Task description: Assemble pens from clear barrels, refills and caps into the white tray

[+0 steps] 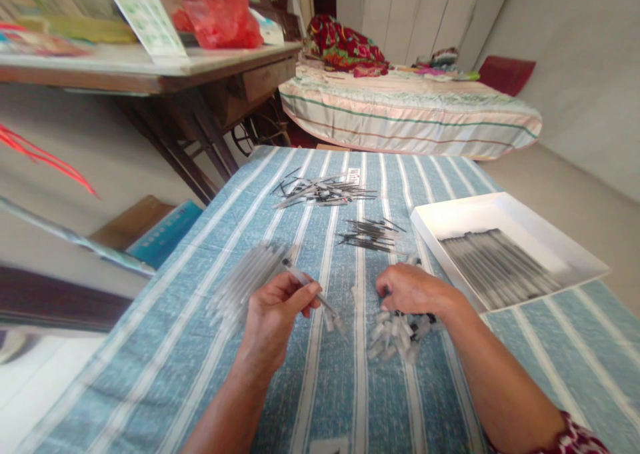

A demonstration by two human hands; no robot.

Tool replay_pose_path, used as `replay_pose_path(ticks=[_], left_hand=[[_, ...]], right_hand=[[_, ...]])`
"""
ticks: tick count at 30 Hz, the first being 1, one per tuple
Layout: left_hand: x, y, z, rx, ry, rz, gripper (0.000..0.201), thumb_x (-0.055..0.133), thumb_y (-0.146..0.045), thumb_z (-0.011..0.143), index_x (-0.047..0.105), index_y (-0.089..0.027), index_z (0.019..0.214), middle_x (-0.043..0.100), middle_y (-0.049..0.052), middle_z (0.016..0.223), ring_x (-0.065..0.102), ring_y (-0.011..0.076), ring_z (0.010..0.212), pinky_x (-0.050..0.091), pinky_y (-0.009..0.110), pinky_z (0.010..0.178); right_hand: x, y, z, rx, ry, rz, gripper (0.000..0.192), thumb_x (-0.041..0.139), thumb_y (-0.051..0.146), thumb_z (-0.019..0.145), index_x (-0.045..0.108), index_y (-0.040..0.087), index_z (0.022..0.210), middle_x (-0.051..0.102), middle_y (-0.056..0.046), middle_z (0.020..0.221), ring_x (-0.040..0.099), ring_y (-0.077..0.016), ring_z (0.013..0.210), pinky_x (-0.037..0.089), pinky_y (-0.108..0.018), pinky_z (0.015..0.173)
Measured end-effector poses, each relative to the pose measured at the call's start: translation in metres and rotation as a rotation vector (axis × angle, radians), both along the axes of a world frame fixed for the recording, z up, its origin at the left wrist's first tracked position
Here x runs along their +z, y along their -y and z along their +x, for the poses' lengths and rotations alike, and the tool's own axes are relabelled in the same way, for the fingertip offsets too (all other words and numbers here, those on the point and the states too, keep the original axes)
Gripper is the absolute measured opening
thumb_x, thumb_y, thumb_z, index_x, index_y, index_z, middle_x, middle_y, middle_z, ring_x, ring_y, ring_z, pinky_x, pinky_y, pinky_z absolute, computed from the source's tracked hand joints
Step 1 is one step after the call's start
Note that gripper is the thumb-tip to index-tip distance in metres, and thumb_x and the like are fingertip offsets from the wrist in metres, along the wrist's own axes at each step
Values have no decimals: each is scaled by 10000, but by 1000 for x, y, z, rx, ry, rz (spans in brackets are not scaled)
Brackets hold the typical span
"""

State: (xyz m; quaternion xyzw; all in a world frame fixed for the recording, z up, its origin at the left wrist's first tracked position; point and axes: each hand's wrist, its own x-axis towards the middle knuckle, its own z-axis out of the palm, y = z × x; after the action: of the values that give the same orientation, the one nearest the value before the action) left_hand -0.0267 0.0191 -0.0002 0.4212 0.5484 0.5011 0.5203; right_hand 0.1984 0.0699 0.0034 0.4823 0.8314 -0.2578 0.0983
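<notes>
My left hand (275,311) pinches a translucent pen (300,275) between thumb and fingers, tilted with its dark end up and to the left. My right hand (415,291) is at a heap of translucent pen caps (395,339), some with black parts; its fingers are curled, and what they hold is hidden. Left of my left hand lies a row of translucent pen barrels (250,281). A few small clear pieces (333,322) lie just below the held pen. Ahead of my hands is a bunch of thin dark refills (373,234).
A mixed pile of thin pen parts (325,191) lies farther back on the striped tablecloth (345,387). At right stands an open white box (460,207) with rows of pens (500,267). A wooden desk (165,81) and a bed (400,107) are beyond.
</notes>
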Motion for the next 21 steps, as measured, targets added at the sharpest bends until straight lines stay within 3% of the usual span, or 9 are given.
replay_pose_path(ticks=[5,9,12,15,18,21], left_hand=[[-2,0,-1,6,11,-7,99,696,-226,682,645,-141,694,612,-16,530,487,61,475,346,162,449],[0,0,0,19,26,-11,107,701,-219,672,637,-133,674,611,-12,522,493,62,473,352,161,449],[2,1,1,39,52,-11,106,702,-214,666,640,-128,674,614,-7,520,502,66,475,362,162,450],[0,0,0,47,105,-8,113,710,-218,665,647,-127,689,618,-6,525,507,65,471,375,161,456],[-2,0,-2,73,182,-5,119,719,-221,661,643,-135,695,634,-4,558,523,67,478,390,163,467],[-2,0,-3,116,265,-3,128,727,-213,649,637,-144,707,663,6,625,552,78,494,404,171,467]], right_hand=[[0,2,-6,14,58,22,153,573,221,628,689,172,715,651,-45,681,547,-159,631,243,-229,487],[-4,2,-1,-16,-40,64,85,551,161,610,632,166,634,588,-11,601,496,-126,569,228,-224,475],[-7,1,3,-94,-233,79,44,544,138,621,563,163,592,507,31,537,448,-94,521,232,-207,464],[-9,1,3,-184,-498,-6,74,549,143,656,510,168,597,449,63,499,408,-72,476,238,-185,439],[-9,3,-3,-287,-753,-160,22,570,170,698,549,170,704,509,71,497,455,-71,451,301,-176,445],[-8,6,-10,-326,-963,-284,99,608,244,734,601,159,785,625,26,568,587,-113,533,423,-212,542]])
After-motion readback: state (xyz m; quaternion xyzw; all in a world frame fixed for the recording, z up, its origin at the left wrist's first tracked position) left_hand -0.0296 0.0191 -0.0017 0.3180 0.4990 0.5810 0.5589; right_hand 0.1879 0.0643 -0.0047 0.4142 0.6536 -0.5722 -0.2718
